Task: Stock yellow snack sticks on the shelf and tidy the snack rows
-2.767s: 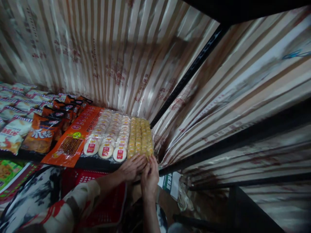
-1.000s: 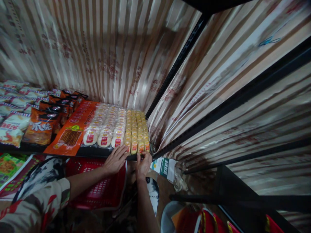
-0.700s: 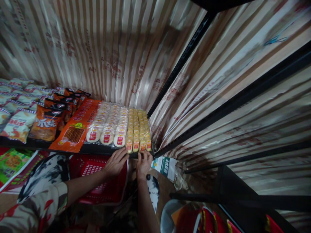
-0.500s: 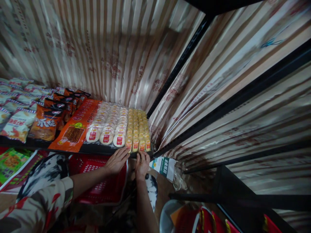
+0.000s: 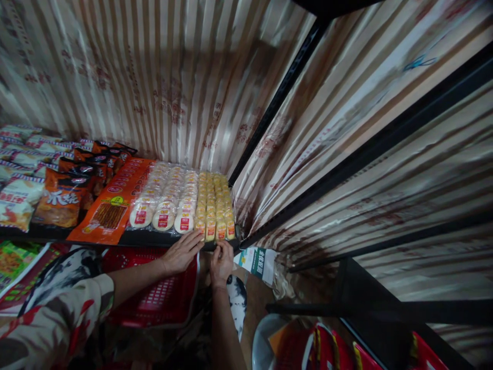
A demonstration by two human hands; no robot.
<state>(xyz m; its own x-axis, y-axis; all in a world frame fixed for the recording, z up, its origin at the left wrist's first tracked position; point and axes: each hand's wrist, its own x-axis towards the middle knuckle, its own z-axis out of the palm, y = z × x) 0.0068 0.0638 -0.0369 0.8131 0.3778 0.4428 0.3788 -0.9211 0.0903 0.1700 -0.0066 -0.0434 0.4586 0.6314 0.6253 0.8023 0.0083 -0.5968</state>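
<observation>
My left hand [image 5: 184, 253] lies with fingers stretched out along the front edge of the black shelf [image 5: 146, 237]. Its fingertips touch the lower front of the leftmost column of small yellow packaged cakes [image 5: 214, 205]. Beside it, my right hand [image 5: 222, 263] has its fingers curled together at the shelf edge, just below the middle of those yellow cakes. Whatever may be between the right fingers is hidden. Left of the yellow cakes stand three rows of round white packaged cakes [image 5: 163, 215] with red labels. An orange snack bag [image 5: 110, 216] lies flat beside them.
Orange-black snack bags [image 5: 58, 200] and white snack bags [image 5: 17, 203] fill the shelf's left side. Red baskets [image 5: 169, 298] stand below. A black post [image 5: 277, 100] and slanting bar [image 5: 346, 154] rise at right, before a striped curtain [image 5: 173, 77]. Red packages [image 5: 327, 349] sit lower right.
The view has shifted slightly, so the shelf and goods appear a little further left. Both hands keep nearly the same place against the yellow cakes.
</observation>
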